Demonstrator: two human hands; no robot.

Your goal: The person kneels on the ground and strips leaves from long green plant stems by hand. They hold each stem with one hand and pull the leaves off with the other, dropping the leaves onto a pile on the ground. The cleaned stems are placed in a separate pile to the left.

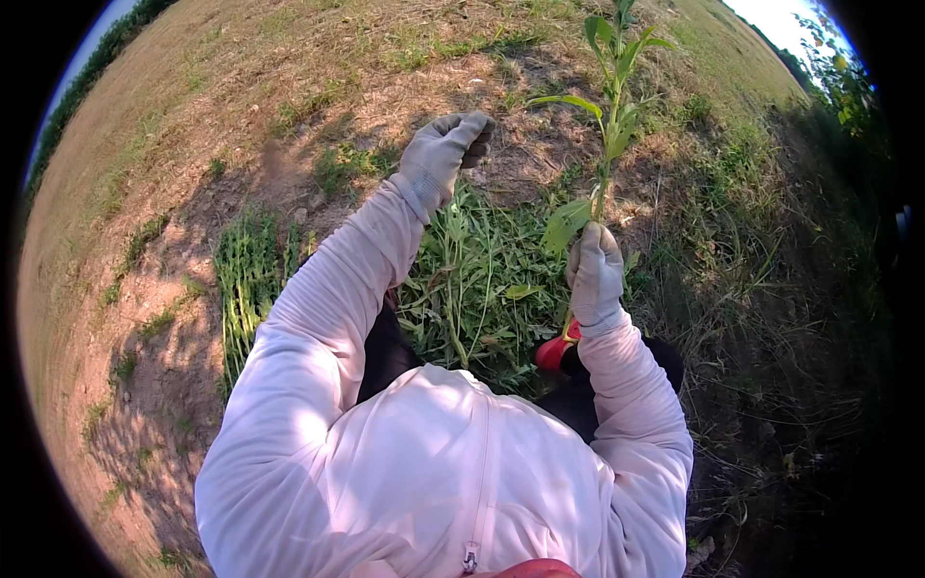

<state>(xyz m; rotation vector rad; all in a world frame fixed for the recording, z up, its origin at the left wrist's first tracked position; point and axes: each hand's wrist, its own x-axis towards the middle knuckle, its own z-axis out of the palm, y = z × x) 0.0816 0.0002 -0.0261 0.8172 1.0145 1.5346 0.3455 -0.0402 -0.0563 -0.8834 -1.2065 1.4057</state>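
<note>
My right hand [597, 278], in a pale work glove, grips a tall leafy green plant stalk [612, 137] near its lower part. The stalk rises upright past the top edge of the view, and a broad leaf [566, 225] hangs beside my fingers. My left hand [448, 148], gloved too, is raised to the left of the stalk and apart from it. Its fingers are curled in, and nothing shows in them. Below and between my hands, a heap of cut leaves and stems [491, 289] covers the ground between my legs.
Left of my legs lies a bundle of green stalks [249, 278], laid side by side. A red shoe [556, 350] borders the leaf heap on the right. Dry soil [173, 347] with weed tufts spreads to the left; shaded grass [730, 303] grows on the right.
</note>
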